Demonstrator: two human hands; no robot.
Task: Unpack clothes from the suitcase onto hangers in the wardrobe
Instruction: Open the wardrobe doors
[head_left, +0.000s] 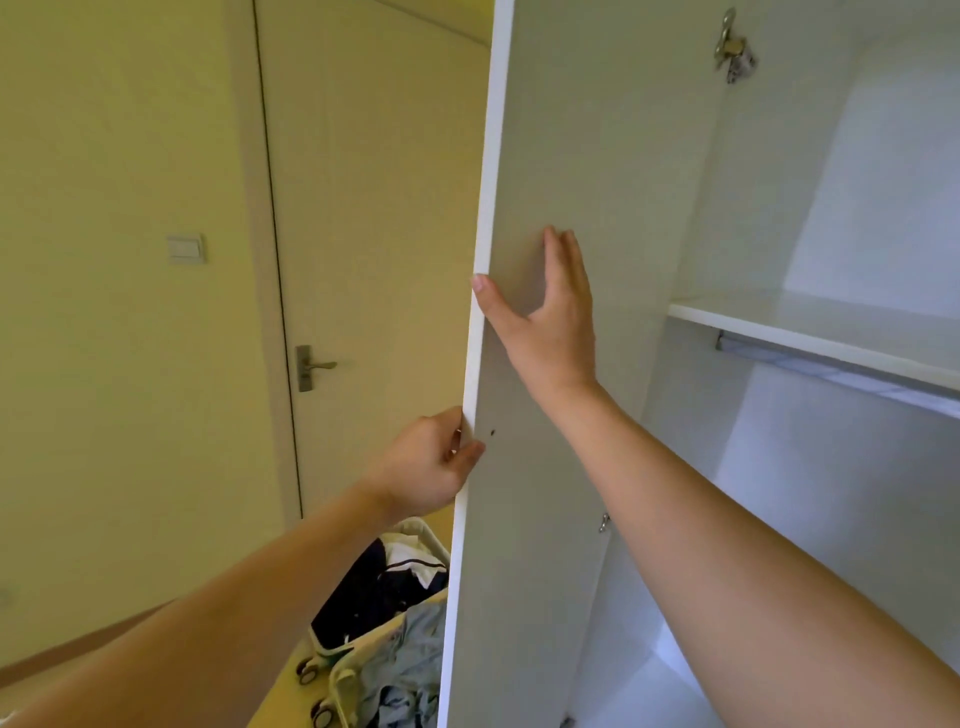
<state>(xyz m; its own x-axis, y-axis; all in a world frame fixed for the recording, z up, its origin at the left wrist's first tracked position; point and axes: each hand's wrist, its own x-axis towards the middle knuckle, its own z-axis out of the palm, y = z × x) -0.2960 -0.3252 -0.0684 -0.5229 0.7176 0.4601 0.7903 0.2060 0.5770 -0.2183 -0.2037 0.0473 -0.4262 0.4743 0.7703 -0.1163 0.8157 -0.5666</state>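
A white wardrobe door (582, 156) stands swung open, edge toward me. My left hand (431, 462) grips its front edge, thumb on the inner face and fingers hidden behind it. My right hand (550, 317) lies flat on the door's inner face with straight fingers, thumb hooked at the edge. Inside the wardrobe, a shelf (810, 327) sits above a metal hanging rail (831, 371); no hangers show. Low down behind the door, an open pale suitcase (348, 670) on wheels holds dark and grey clothes (384, 587).
A cream room door (374, 234) with a metal lever handle (311, 366) is shut on the left. A wall light switch (186, 248) is beside it. A door hinge (731, 49) shows at the wardrobe's top.
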